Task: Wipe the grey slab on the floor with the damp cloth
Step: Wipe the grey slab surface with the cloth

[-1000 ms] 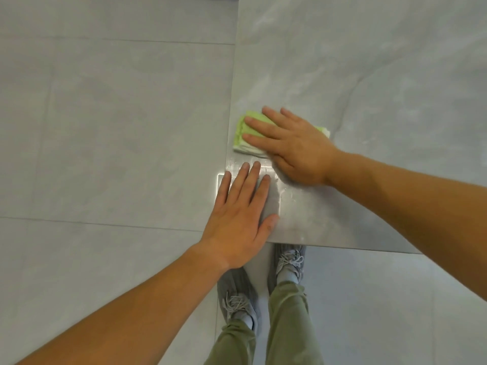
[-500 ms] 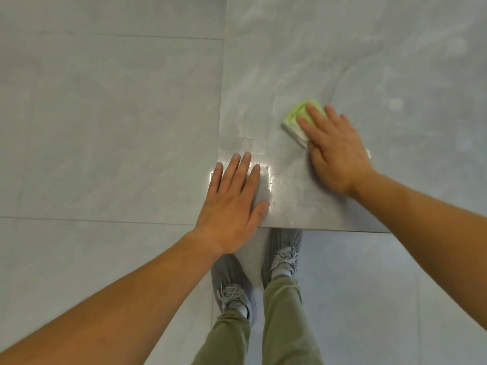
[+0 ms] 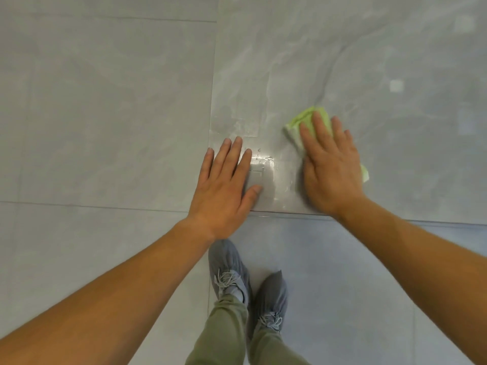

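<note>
Your right hand (image 3: 330, 169) lies flat with fingers spread, pressing the cloth (image 3: 307, 121) onto the slab (image 3: 369, 61); the grip is an open palm bearing down, not a pinch. The cloth sits on the slab near its front edge, its long axis running diagonally from far-left to near-right under your palm. Your left hand (image 3: 224, 191) rests flat and empty on the slab's front-left corner. The unwiped area appears to lie beyond and right of the cloth, nearer the right hand.

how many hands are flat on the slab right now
2: the left hand rests bare on the grey slab's near-left corner; the right hand presses the green cloth further right.
</note>
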A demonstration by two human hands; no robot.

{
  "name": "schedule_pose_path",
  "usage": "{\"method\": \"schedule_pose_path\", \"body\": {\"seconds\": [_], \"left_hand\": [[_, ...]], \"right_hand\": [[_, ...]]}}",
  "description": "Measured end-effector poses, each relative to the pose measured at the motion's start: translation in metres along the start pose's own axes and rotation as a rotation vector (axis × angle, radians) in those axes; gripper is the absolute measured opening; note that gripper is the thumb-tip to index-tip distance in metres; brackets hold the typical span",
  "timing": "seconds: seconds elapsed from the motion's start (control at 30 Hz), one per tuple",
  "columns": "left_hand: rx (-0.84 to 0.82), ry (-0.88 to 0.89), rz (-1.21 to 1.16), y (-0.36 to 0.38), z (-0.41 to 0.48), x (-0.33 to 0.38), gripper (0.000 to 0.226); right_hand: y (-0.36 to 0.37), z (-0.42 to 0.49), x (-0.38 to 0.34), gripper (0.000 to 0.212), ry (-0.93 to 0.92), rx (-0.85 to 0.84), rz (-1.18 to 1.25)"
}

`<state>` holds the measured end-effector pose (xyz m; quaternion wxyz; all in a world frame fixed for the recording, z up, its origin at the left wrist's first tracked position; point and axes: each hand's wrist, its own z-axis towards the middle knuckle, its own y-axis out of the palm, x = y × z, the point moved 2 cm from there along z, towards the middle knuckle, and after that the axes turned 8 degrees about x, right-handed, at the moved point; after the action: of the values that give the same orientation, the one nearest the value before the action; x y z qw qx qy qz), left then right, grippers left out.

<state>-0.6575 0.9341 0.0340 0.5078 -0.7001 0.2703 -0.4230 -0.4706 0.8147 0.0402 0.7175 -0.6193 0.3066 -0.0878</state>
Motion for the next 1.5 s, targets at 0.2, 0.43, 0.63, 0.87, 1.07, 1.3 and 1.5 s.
{"method": "schedule_pose_path", "body": {"seconds": [0.2,0.43,0.63,0.87,1.07,1.3,1.5], "left_hand": [[0.050,-0.041,-0.056,0.001,-0.012,0.000,0.069],[0.154,-0.269,-0.369,0.007,-0.044,-0.007,0.073],[0.172,-0.601,-0.742,0.010,-0.033,-0.018,0.076],[0.225,-0.469,-0.606,0.002,-0.001,-0.015,0.071],[0.197,-0.391,-0.413,0.004,0.008,-0.011,0.074],[0.150,-0.398,-0.524,-0.006,0.028,-0.028,0.059],[0.100,-0.351,-0.474,-0.026,0.107,-0.049,0.057]], "right_hand": [[0.013,0.018,-0.019,0.057,-0.485,-0.191,0.011],[0.039,0.106,-0.081,0.057,-0.360,-0.142,-0.025],[0.027,0.007,-0.054,0.061,-0.827,-0.298,-0.060],[0.029,-0.018,-0.063,0.059,-0.529,-0.161,-0.032],[-0.004,-0.058,0.022,0.055,-0.248,-0.098,-0.047],[-0.003,-0.053,0.005,0.057,0.175,0.030,-0.043],[0.032,-0.049,-0.080,0.057,-0.330,-0.107,0.001]]}}
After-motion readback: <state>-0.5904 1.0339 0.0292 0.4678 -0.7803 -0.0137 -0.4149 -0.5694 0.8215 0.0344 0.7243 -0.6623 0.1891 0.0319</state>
